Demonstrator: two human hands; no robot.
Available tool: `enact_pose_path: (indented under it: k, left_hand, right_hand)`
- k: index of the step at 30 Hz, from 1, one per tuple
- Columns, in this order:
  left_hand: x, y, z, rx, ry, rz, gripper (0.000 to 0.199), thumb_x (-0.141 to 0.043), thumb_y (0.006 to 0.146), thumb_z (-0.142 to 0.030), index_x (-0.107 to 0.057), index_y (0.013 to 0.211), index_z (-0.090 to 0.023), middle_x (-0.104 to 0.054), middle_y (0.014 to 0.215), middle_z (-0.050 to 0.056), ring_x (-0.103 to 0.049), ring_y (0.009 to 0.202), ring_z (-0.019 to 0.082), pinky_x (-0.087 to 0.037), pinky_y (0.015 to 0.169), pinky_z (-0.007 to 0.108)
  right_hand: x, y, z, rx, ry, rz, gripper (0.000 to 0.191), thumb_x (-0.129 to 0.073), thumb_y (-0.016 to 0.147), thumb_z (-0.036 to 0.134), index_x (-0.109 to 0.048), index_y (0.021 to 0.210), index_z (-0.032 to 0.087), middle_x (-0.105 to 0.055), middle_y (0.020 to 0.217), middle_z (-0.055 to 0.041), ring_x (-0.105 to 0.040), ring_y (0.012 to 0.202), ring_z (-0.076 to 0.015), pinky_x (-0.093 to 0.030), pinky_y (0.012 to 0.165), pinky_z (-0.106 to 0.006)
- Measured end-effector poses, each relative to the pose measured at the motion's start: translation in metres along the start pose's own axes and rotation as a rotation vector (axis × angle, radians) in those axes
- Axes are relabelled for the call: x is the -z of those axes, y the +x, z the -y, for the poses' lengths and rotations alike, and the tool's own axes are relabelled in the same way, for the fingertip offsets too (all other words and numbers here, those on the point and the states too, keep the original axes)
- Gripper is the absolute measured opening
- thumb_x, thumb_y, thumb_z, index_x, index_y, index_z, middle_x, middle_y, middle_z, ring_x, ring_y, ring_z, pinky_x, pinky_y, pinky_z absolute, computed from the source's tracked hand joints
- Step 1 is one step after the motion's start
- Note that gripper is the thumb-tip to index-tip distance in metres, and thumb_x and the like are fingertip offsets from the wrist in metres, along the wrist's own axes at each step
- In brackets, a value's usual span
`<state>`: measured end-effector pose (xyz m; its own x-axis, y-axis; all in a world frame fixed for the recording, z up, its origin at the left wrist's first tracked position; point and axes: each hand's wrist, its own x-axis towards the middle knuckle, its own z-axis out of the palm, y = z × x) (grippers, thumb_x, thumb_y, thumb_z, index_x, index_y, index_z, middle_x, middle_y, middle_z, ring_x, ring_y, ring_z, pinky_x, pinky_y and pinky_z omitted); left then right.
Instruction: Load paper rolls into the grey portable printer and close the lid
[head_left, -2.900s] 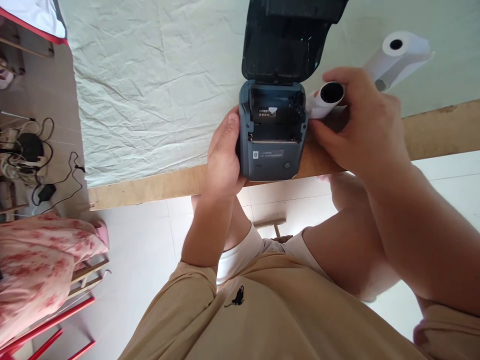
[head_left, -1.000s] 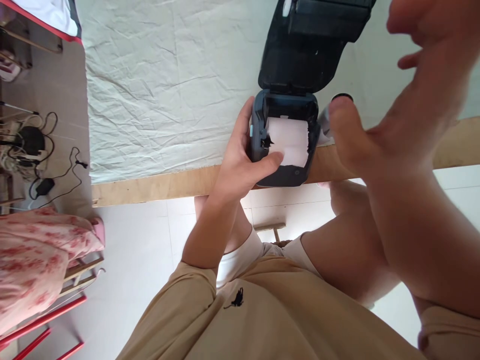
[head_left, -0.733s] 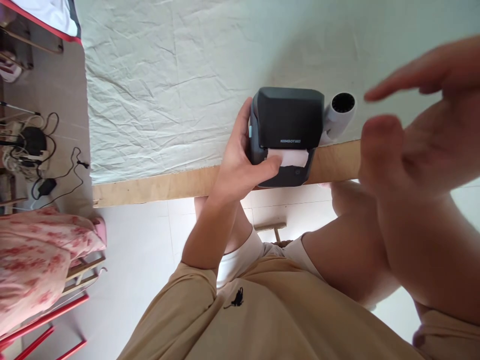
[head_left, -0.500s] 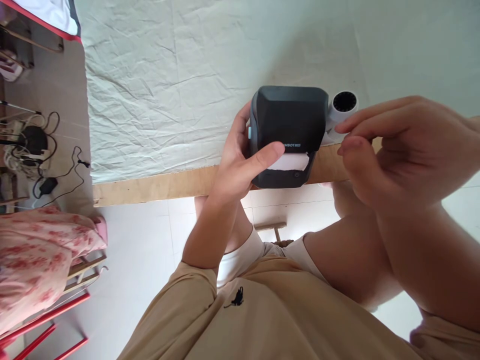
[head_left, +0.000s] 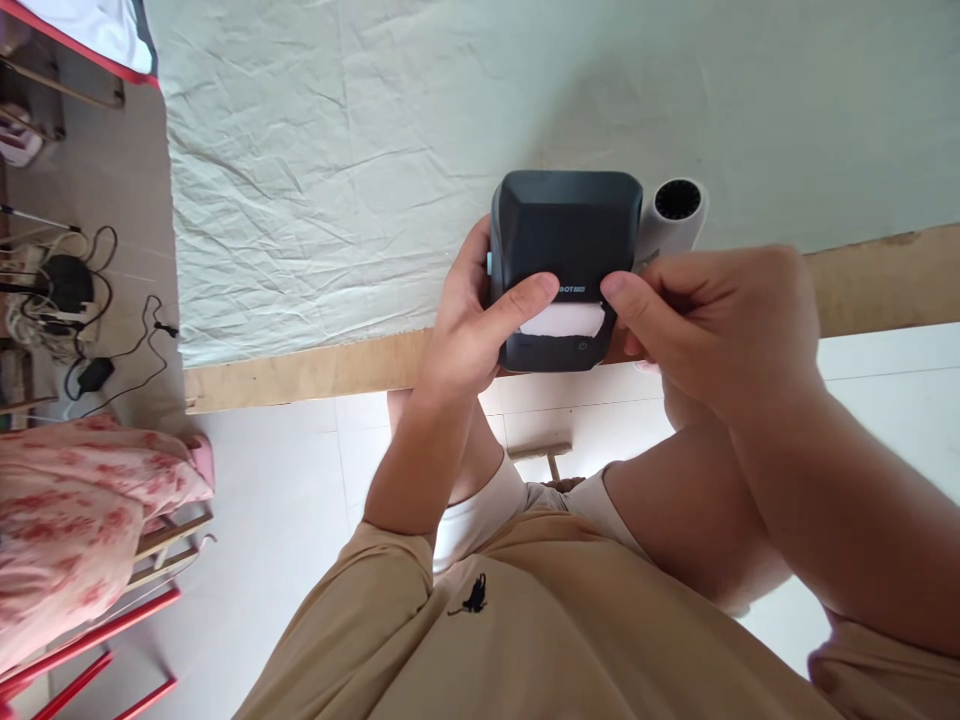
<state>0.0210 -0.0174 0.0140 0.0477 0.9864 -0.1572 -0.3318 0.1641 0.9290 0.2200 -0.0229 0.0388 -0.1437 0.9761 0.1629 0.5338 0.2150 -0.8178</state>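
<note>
There's white paper [head_left: 561, 321] sticking out of the printer [head_left: 568, 245]; the left hand [head_left: 466, 325] clasps one side, the curled right hand [head_left: 731, 325] pinches the other, near a white roll [head_left: 672, 228].

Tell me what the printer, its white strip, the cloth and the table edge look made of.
Printer: probably hard plastic, satin or matte, judging by its smooth, moulded-looking dark surface.
Strip: likely matte paper, being thin and white.
Cloth: seemingly woven fabric, dull, by its many creases.
Table edge: apparently wood or plywood, matte, by its streaky tan surface.
</note>
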Motion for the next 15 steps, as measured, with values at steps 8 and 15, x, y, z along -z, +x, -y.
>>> enact_pose_path:
  k: [8, 15]
  left_hand:
    - [0.011, 0.002, -0.005, 0.008, 0.046, 0.090, 0.052, -0.093, 0.091, -0.071, -0.078, 0.120, -0.031, -0.079, 0.113, 0.004, -0.084, 0.126, 0.033, -0.071, 0.100, 0.044]
    - [0.010, 0.009, 0.003, -0.010, -0.056, 0.131, 0.047, -0.076, 0.102, -0.075, -0.079, 0.127, -0.035, -0.083, 0.126, 0.005, -0.064, 0.164, 0.040, -0.065, 0.126, 0.055]
  right_hand:
    - [0.002, 0.007, -0.003, -0.107, 0.136, 0.141, 0.054, -0.077, 0.103, 0.026, -0.057, 0.053, 0.022, -0.058, 0.048, 0.0043, -0.051, 0.041, -0.0091, -0.026, 0.040, -0.028]
    - [0.002, 0.005, -0.006, -0.084, 0.132, 0.124, 0.057, -0.076, 0.104, 0.027, -0.051, 0.053, 0.021, -0.055, 0.047, 0.0056, -0.046, 0.037, -0.0073, -0.023, 0.038, -0.027]
